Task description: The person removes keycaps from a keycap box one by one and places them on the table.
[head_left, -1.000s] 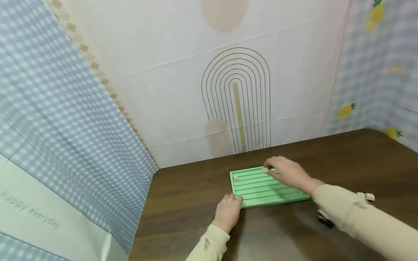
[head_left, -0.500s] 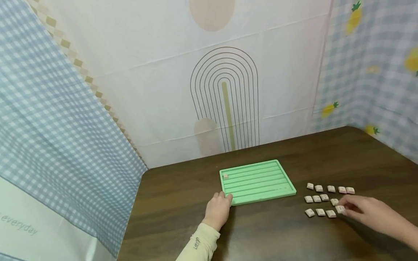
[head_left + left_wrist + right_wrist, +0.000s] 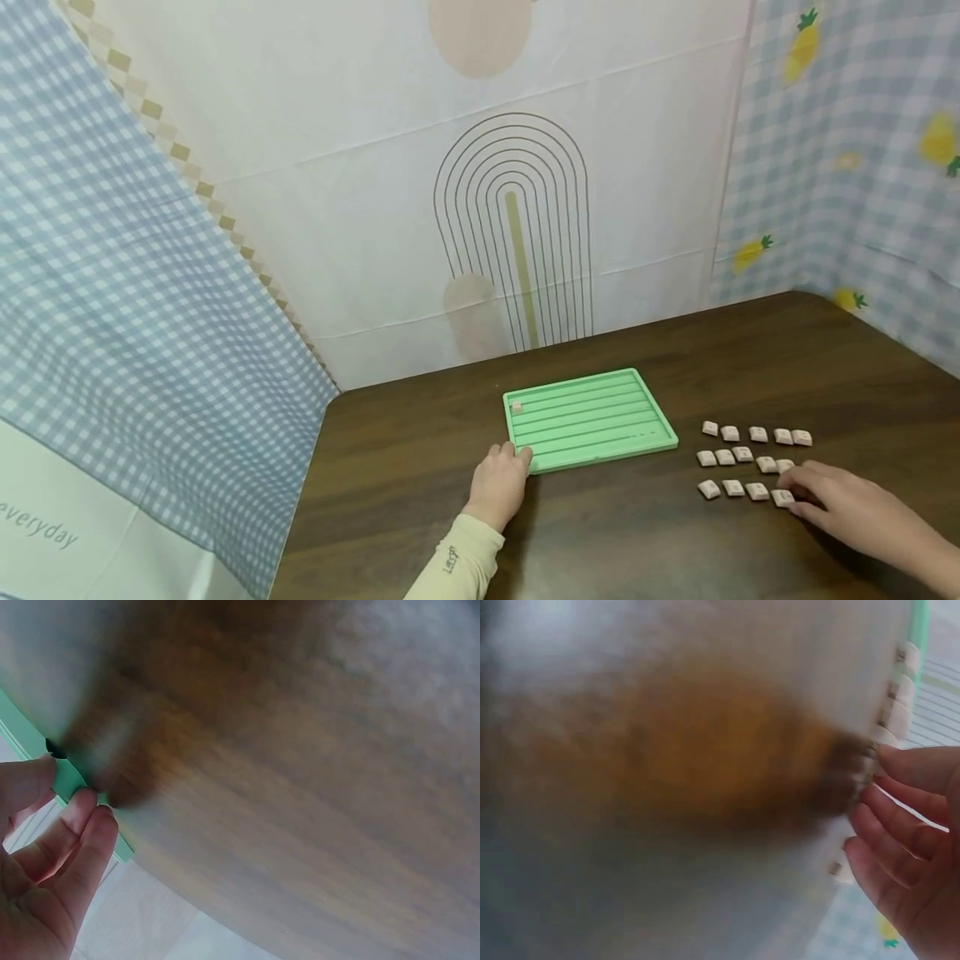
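My left hand (image 3: pixel 498 483) grips the front left corner of a green ridged tray (image 3: pixel 588 457), thumb and fingertips pinching its edge in the left wrist view. One small pale keycap (image 3: pixel 517 407) sits in the tray's far left corner. On the right, my right hand (image 3: pixel 847 504) has its thumb and index finger around a pale keycap (image 3: pixel 782 498) at the right end of the nearest row. Another keycap (image 3: pixel 784 467) is partly covered by the index finger. In the right wrist view the thumb tip touches the line of caps, seen edge-on.
Several more keycaps (image 3: pixel 732 488) lie in three loose rows on the dark wooden table (image 3: pixel 600 533), right of the tray. A white patterned cloth (image 3: pixel 375 250) hangs behind the table, with blue checked cloth (image 3: pixel 187 333) on the left.
The right hand has gone from the tray's far edge to the keycap rows, leaving no cap there. Since half a second ago, the front row's end cap has shifted slightly nearer. The left hand stays put.
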### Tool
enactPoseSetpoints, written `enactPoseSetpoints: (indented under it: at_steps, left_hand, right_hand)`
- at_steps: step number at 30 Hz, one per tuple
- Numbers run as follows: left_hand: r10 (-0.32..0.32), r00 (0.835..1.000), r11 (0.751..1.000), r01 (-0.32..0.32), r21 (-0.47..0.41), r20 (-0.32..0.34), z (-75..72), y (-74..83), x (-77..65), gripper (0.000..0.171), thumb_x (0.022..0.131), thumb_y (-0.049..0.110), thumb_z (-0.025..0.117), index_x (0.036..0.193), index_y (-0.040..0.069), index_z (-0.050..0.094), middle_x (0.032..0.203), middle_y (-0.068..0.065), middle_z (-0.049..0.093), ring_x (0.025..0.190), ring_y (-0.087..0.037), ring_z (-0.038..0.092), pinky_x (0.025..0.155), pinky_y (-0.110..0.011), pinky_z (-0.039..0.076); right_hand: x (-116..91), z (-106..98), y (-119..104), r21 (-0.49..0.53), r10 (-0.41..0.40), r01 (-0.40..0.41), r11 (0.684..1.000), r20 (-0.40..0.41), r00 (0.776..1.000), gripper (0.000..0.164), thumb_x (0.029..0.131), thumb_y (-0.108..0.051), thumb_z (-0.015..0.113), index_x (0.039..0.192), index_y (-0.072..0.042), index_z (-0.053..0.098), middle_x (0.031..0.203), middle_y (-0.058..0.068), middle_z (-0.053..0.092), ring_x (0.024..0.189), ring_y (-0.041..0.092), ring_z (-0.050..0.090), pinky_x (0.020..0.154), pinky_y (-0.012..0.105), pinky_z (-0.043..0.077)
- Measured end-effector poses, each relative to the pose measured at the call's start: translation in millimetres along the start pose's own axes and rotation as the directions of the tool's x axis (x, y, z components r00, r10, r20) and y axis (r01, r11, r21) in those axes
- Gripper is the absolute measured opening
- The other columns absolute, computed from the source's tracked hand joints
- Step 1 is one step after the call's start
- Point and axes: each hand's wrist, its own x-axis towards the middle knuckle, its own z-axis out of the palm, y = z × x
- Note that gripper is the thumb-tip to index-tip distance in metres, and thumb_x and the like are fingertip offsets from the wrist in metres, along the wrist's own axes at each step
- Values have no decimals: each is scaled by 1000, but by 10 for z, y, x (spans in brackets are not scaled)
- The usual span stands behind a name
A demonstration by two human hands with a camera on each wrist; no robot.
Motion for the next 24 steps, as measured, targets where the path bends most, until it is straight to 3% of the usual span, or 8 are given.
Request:
enactPoseSetpoints:
  at_steps: [6,12,18,20,24]
  left_hand:
    - [2,1000,1000,-2,6,31,-23,-22,4,5,85,16,60,88,14,65,75,-7,63,66,-19,55,51,-26,53]
    - [-13,996,1000,11,22,92,-52,-12,1,6,86,15,60,88,14,66,75,-7,63,67,-18,55,51,-25,53]
    - [-16,994,999,12,37,110,-84,-39,10,8,84,12,62,88,16,67,75,-5,64,66,-17,55,50,-25,52]
    - [-16,994,999,12,37,104,-94,-45,16,9,83,12,62,88,16,67,75,-5,65,66,-17,55,51,-25,52]
    - [-13,997,999,10,38,82,-103,-45,30,10,83,13,61,89,18,67,74,-4,65,66,-16,56,50,-25,53]
  right_hand:
    - [185,-262,-113,-37,-48,47,998,-36,998,24,75,-16,69,96,-7,65,79,-5,63,66,5,52,56,35,49]
    - [703,-448,-686,15,-204,205,979,-71,976,19,81,-18,65,98,-12,65,82,-6,64,69,3,53,56,32,48]
    - [1513,-85,-1381,0,-327,328,945,-99,940,9,81,-14,65,90,-13,65,88,1,67,77,15,60,61,36,52]
    - [1765,66,-1589,27,-331,334,942,-86,940,15,82,-15,65,95,-10,65,93,6,67,83,21,61,66,39,53]
    - [2139,296,-1909,144,-273,279,949,-64,960,29,84,-18,63,109,-5,60,104,13,64,93,28,59,74,46,53]
